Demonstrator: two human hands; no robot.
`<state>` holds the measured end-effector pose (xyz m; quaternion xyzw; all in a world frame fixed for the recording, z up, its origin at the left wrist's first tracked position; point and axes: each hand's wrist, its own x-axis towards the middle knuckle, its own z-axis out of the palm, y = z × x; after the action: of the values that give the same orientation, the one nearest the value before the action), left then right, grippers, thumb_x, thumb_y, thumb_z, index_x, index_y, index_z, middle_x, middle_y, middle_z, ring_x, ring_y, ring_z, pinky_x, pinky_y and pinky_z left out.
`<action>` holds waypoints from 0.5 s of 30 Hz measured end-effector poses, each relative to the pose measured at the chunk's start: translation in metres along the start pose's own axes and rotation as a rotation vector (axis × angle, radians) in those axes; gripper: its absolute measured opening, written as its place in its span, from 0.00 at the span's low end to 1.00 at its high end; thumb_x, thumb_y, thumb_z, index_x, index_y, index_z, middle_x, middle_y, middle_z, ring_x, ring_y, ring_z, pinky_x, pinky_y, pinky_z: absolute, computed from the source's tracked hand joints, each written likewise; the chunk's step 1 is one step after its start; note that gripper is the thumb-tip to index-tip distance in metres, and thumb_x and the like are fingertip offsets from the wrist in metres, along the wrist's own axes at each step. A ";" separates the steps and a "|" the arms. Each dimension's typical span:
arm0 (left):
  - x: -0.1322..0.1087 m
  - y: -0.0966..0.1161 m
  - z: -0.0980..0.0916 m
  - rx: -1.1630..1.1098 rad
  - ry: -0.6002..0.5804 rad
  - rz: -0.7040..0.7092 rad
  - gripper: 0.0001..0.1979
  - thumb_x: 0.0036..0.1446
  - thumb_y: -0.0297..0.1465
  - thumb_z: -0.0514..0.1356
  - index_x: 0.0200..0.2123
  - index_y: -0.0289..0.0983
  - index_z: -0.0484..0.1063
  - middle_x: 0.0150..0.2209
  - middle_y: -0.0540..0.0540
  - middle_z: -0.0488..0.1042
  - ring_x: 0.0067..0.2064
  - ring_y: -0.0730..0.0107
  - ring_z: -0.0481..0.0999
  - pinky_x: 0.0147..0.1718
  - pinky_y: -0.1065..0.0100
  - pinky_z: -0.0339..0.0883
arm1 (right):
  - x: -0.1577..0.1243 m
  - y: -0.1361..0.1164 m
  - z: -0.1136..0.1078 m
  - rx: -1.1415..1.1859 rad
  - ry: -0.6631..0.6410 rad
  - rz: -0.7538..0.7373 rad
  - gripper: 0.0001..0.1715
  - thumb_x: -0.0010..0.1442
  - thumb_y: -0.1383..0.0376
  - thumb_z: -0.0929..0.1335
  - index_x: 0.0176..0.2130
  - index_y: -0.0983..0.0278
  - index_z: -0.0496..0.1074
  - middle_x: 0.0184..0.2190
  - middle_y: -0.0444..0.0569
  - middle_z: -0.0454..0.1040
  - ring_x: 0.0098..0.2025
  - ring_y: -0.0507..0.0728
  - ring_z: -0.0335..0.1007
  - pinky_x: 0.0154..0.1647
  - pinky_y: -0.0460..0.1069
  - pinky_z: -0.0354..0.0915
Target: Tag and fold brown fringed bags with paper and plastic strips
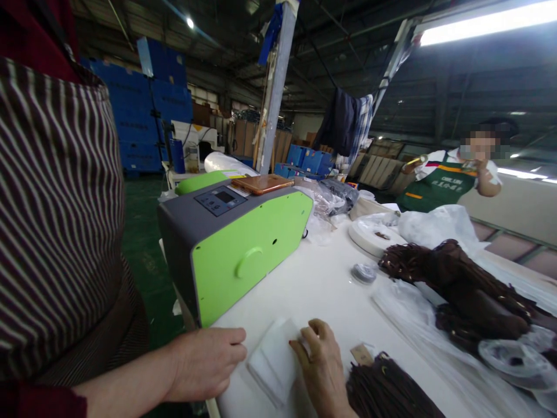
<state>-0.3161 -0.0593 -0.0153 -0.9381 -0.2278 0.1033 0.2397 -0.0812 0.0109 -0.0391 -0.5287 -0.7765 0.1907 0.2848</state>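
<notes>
Between the hands, flat on the bench [324,284]: a folded white piece [270,367], thin and sheet-like, exact material hard to tell. At its right edge, the right hand [321,363], fingers arched and thumb a little apart from them, contact likely but no firm grip to be made out. Just off its left edge, the left hand [204,361], fingers loosely curled, palm hidden; cannot tell of anything inside.

By judgement, seems a step of placing or straightening the white piece. Calls next for a light touch from both sides, fingertips low along the edges, to avoid dragging or creasing.

Beneath the left hand, the bench's left edge, so little support that way. Just right of the right hand, a dark tasselled bundle [389,390] with a brown tag [362,354], tight against any sideways swing. Ahead of the left hand, a green-sided grey machine [230,249], like a wall. Ahead of the right hand, a bare lane, probably the easiest way for a slide, as far as a small clear roll [364,273]. Further ahead and right, brown bundles [470,290] and a larger white roll [361,238]. Far beyond, a co-worker [439,186] in green, well apart.
</notes>
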 end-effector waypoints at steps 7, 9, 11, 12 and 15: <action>-0.001 0.002 0.005 0.005 0.007 -0.006 0.14 0.42 0.31 0.69 0.14 0.39 0.66 0.14 0.51 0.60 0.30 0.68 0.63 0.37 0.63 0.60 | 0.002 -0.012 -0.016 0.877 -0.068 0.442 0.19 0.48 0.50 0.70 0.29 0.62 0.67 0.25 0.43 0.71 0.28 0.54 0.66 0.29 0.49 0.65; 0.000 0.002 0.004 0.005 0.003 -0.017 0.16 0.41 0.32 0.69 0.13 0.39 0.65 0.13 0.52 0.58 0.29 0.68 0.62 0.37 0.64 0.60 | -0.001 -0.013 -0.024 1.125 -0.039 0.565 0.24 0.42 0.52 0.75 0.35 0.63 0.68 0.30 0.43 0.74 0.31 0.54 0.69 0.31 0.49 0.68; 0.001 0.002 0.005 0.022 0.006 -0.020 0.17 0.41 0.34 0.69 0.13 0.39 0.64 0.13 0.52 0.55 0.28 0.69 0.62 0.37 0.65 0.61 | -0.006 -0.010 -0.032 1.227 0.035 0.588 0.26 0.39 0.56 0.77 0.37 0.62 0.68 0.30 0.42 0.75 0.31 0.53 0.71 0.30 0.47 0.68; 0.001 0.004 0.007 0.056 0.012 -0.014 0.17 0.43 0.35 0.68 0.12 0.40 0.63 0.13 0.52 0.54 0.28 0.69 0.62 0.38 0.65 0.62 | -0.009 -0.006 -0.035 1.237 0.062 0.577 0.25 0.40 0.57 0.77 0.37 0.62 0.69 0.31 0.43 0.76 0.31 0.53 0.71 0.30 0.47 0.68; 0.001 0.012 0.021 0.096 0.073 -0.086 0.17 0.44 0.35 0.64 0.11 0.41 0.62 0.14 0.52 0.52 0.27 0.68 0.63 0.38 0.66 0.64 | -0.025 0.008 -0.048 1.099 0.138 0.521 0.24 0.41 0.58 0.75 0.40 0.62 0.72 0.33 0.45 0.77 0.34 0.55 0.72 0.33 0.47 0.68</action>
<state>-0.3167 -0.0596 -0.0394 -0.9180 -0.2536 0.0695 0.2969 -0.0370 -0.0097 -0.0132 -0.4880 -0.3897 0.5921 0.5093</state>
